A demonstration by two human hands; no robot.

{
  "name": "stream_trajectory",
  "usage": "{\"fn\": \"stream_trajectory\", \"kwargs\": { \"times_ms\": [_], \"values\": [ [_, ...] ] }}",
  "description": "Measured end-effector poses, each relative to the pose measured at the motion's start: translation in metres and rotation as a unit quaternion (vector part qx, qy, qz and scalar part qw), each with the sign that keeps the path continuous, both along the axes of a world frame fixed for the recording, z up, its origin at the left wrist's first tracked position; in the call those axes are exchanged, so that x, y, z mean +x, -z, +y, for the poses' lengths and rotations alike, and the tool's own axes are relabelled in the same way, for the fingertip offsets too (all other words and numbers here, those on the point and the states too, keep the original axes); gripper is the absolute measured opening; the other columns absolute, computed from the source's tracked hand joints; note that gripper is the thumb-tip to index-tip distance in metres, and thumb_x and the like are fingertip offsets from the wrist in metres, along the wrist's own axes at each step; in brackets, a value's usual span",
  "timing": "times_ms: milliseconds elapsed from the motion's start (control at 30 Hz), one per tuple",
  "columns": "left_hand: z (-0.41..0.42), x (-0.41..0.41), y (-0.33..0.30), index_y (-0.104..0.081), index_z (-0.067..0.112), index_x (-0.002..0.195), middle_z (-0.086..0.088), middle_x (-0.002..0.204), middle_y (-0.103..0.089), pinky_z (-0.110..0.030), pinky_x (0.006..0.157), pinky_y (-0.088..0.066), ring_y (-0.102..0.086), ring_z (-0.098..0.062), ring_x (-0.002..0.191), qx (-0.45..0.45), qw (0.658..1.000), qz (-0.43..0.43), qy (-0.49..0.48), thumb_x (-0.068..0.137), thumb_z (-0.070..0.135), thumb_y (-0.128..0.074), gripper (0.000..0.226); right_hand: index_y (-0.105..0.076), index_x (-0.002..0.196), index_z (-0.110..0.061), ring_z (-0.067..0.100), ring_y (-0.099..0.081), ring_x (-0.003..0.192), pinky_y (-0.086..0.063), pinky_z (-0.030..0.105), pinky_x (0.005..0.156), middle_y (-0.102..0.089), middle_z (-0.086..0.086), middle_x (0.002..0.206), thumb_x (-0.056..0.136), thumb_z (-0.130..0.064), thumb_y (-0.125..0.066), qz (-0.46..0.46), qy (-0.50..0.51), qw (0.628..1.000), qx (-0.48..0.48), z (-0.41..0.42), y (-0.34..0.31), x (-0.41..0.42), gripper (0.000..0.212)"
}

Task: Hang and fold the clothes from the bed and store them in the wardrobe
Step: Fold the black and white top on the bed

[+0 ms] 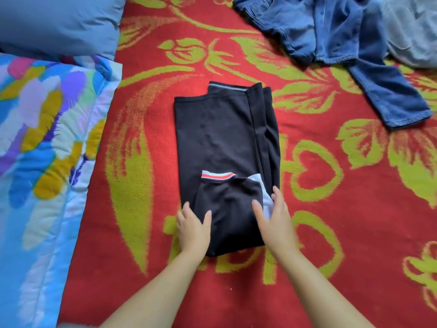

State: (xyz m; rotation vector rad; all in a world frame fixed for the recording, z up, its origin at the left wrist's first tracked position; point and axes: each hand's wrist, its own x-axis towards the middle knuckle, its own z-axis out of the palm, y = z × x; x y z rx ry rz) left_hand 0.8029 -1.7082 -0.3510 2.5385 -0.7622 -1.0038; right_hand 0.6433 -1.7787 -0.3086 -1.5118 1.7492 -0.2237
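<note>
Left hand (pixel 192 227) is lying flat on the near left edge of the black garment (pixel 224 138), fingers straight and spread, thumb resting on the cloth; it is gripping nothing. Right hand (pixel 274 220) is lying the same way on the near right edge, fingers straight, fingertips touching a white panel (pixel 267 200) that is showing at that side; no pinch is visible.

The garment is lying folded into a long narrow strip in the middle of the bed, running away from the person. Its near end is doubled over, and a grey and red striped band (pixel 218 175) is crossing the strip just beyond the hands. The far end is showing a stitched hem (pixel 227 87).

The strip is resting on a red blanket (pixel 319 233) with a yellow-green floral pattern, which is covering the bed surface all around it.

Jeans (pixel 331 39) are lying crumpled at the far right, well apart from the garment, one leg trailing toward the right edge. A pale grey cloth (pixel 413 31) is lying just beside the jeans in the far right corner; what it is cannot be told.

A blue pillow (pixel 59 22) is sitting at the far left. A multicoloured quilt (pixel 42 150) is running down the left edge, near the garment but not touching it.

Nothing is lying between the hands and the garment.
</note>
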Motion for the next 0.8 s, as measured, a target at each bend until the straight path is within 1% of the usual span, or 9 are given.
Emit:
{"fn": "stream_trajectory", "kwargs": {
  "times_ms": [133, 267, 367, 400, 467, 567, 600, 667, 800],
  "values": [
    [0.011, -0.002, 0.013, -0.041, 0.0, 0.14, -0.016, 0.144, -0.047, -0.039, 0.11, -0.032, -0.041, -0.033, 0.134, 0.046, 0.99, 0.126, -0.041, 0.1, 0.04, -0.044, 0.056, -0.023, 0.153, -0.026, 0.029, -0.033, 0.138, -0.031, 0.04, 0.112, -0.031, 0.007, 0.154, 0.1, -0.029, -0.046, 0.088, -0.055, 0.993, 0.051, 0.01, 0.017, -0.014, 0.058],
    [0.025, 0.001, 0.016, -0.046, 0.001, 0.139, -0.015, 0.143, -0.049, -0.04, 0.11, -0.032, -0.044, -0.032, 0.132, 0.076, 0.988, 0.116, -0.073, 0.102, 0.039, -0.04, 0.054, -0.017, 0.154, -0.032, 0.031, -0.03, 0.14, -0.033, 0.042, 0.109, -0.019, 0.008, 0.159, 0.103, -0.023, -0.037, 0.209, -0.162, 0.961, 0.08, -0.001, 0.029, -0.018, 0.055],
    [0.038, -0.002, 0.015, -0.047, 0.011, 0.135, -0.01, 0.139, -0.051, -0.042, 0.105, -0.031, -0.045, -0.028, 0.13, 0.134, 0.99, 0.014, -0.029, 0.1, 0.037, -0.046, 0.044, -0.007, 0.155, -0.029, 0.025, -0.008, 0.15, -0.016, 0.051, 0.118, -0.002, 0.008, 0.163, 0.102, -0.016, -0.034, 0.246, -0.178, 0.95, 0.078, 0.003, 0.032, -0.009, 0.061],
    [0.037, -0.003, 0.01, -0.049, 0.012, 0.132, -0.01, 0.136, -0.053, -0.043, 0.103, -0.033, -0.046, -0.029, 0.127, 0.104, 0.994, -0.033, -0.008, 0.097, 0.032, -0.053, 0.041, -0.006, 0.156, -0.024, 0.025, -0.001, 0.151, -0.01, 0.056, 0.118, 0.0, 0.009, 0.163, 0.102, -0.014, -0.035, 0.252, -0.167, 0.952, 0.046, 0.006, 0.03, -0.005, 0.063],
    [0.03, -0.007, 0.004, -0.052, 0.008, 0.132, -0.012, 0.134, -0.054, -0.05, 0.104, -0.036, -0.05, -0.031, 0.126, -0.029, 0.987, -0.139, 0.081, 0.087, 0.023, -0.064, 0.049, -0.02, 0.154, -0.011, 0.03, -0.009, 0.15, -0.011, 0.062, 0.114, -0.014, 0.014, 0.161, 0.097, -0.01, -0.041, 0.233, -0.177, 0.952, -0.093, 0.01, 0.023, 0.003, 0.061],
    [0.012, -0.014, 0.003, -0.053, 0.011, 0.137, -0.008, 0.147, -0.047, -0.062, 0.106, -0.032, -0.04, -0.024, 0.137, -0.153, 0.888, -0.248, 0.356, 0.087, 0.033, -0.045, 0.055, -0.04, 0.143, -0.012, 0.03, -0.028, 0.142, -0.016, 0.063, 0.111, -0.042, 0.013, 0.15, 0.088, -0.022, -0.041, 0.172, -0.345, 0.892, -0.235, 0.024, 0.023, 0.013, 0.056],
    [0.005, -0.014, 0.004, -0.052, 0.015, 0.139, -0.004, 0.15, -0.043, -0.063, 0.105, -0.033, -0.035, -0.022, 0.139, -0.134, 0.866, -0.247, 0.414, 0.088, 0.037, -0.038, 0.056, -0.043, 0.142, -0.015, 0.029, -0.029, 0.141, -0.015, 0.064, 0.11, -0.044, 0.011, 0.149, 0.089, -0.026, -0.04, 0.181, -0.378, 0.881, -0.222, 0.026, 0.028, 0.011, 0.054],
    [-0.008, -0.008, 0.018, -0.05, 0.021, 0.141, -0.002, 0.153, -0.038, -0.065, 0.105, -0.033, -0.035, -0.022, 0.141, -0.058, 0.875, -0.222, 0.426, 0.091, 0.042, -0.036, 0.056, -0.043, 0.145, -0.019, 0.031, -0.029, 0.144, -0.016, 0.07, 0.107, -0.036, 0.008, 0.154, 0.095, -0.034, -0.044, 0.229, -0.355, 0.894, -0.147, 0.017, 0.047, 0.001, 0.052],
    [-0.014, 0.013, 0.058, -0.031, 0.021, 0.15, -0.003, 0.159, -0.02, -0.069, 0.109, -0.012, -0.023, -0.021, 0.146, 0.017, 0.9, -0.201, 0.387, 0.094, 0.047, -0.053, 0.066, -0.011, 0.154, -0.028, 0.026, 0.004, 0.15, -0.001, 0.066, 0.113, 0.009, -0.006, 0.161, 0.1, -0.051, -0.032, 0.268, -0.357, 0.894, -0.036, -0.007, 0.082, -0.02, 0.063]
  ]
}}
